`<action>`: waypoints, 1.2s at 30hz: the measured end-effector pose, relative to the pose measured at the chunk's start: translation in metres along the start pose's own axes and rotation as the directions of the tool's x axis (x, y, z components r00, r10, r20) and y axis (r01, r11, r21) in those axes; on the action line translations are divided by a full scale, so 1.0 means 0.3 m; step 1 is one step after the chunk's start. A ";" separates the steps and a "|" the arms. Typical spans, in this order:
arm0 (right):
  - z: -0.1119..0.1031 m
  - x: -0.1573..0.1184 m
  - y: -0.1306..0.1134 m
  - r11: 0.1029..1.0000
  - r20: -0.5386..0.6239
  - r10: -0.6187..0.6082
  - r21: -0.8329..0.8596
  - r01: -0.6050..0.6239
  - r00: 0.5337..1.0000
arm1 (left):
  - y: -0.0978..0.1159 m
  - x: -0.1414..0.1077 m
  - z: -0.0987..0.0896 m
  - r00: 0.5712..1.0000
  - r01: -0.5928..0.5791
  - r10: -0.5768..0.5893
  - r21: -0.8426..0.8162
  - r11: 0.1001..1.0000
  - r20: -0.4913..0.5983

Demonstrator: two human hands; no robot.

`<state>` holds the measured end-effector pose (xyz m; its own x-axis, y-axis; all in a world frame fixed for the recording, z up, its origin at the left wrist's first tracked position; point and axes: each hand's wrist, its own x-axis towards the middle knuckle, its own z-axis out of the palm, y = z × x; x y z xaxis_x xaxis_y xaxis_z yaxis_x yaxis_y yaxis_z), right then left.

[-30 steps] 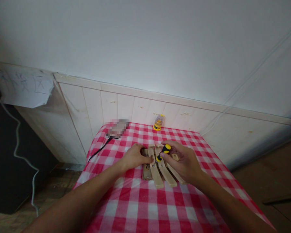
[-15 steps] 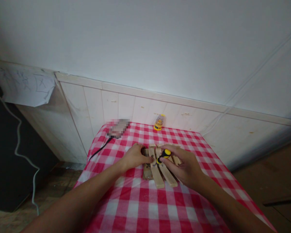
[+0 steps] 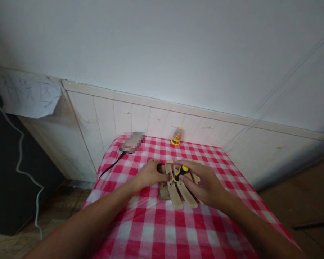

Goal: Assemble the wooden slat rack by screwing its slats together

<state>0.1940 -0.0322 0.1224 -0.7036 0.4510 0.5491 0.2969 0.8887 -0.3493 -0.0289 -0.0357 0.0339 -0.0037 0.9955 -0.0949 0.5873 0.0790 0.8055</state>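
Observation:
On the checked cloth lies a wooden assembly of several pale slats (image 3: 188, 196) across a darker wooden block (image 3: 164, 193). My left hand (image 3: 151, 174) grips its left side, thumb pressed on top near the leftmost slat; the other fingertips are hidden. In my right hand (image 3: 205, 181), a yellow and black screwdriver (image 3: 181, 173) is held tilted between thumb and fingers. Its lower end points down at a small screw (image 3: 171, 184) on the leftmost slat; whether it touches the screw head is too small to tell. My right hand partly covers the slats on the right.
A clear case with a yellow base (image 3: 176, 138), apparently full of small bits, stands at the table's back edge by the wall. A blurred-out object (image 3: 132, 143) with a black strap lies at the back left. The red-and-white cloth (image 3: 156, 230) covers the table.
The screwdriver in my right hand has shifted slightly left, bringing its lower end nearer the screw on the leftmost slat. My left hand and the wooden assembly stay in place.

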 end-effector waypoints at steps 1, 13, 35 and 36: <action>-0.002 0.003 -0.002 1.000 0.022 0.002 0.006 -0.002 1.000 | 0.001 -0.001 -0.001 1.000 0.004 -0.004 -0.003 1.000 -0.003; 0.024 0.009 0.002 0.995 -0.040 0.072 -0.059 -0.075 0.997 | 0.011 -0.004 -0.003 0.999 0.030 -0.029 0.029 0.999 -0.013; 0.019 -0.015 -0.021 0.999 -0.023 -0.040 -0.034 0.039 0.999 | -0.010 0.008 0.007 1.000 0.007 -0.006 0.056 0.998 -0.018; 0.019 -0.016 -0.020 0.999 -0.028 -0.033 -0.033 0.032 0.999 | -0.011 0.009 0.008 1.000 0.012 -0.011 0.053 0.999 -0.019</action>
<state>0.1917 -0.0401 0.1175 -0.6947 0.4237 0.5813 0.2953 0.9049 -0.3065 -0.0290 -0.0333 0.0296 -0.0258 0.9953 -0.0929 0.6291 0.0884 0.7723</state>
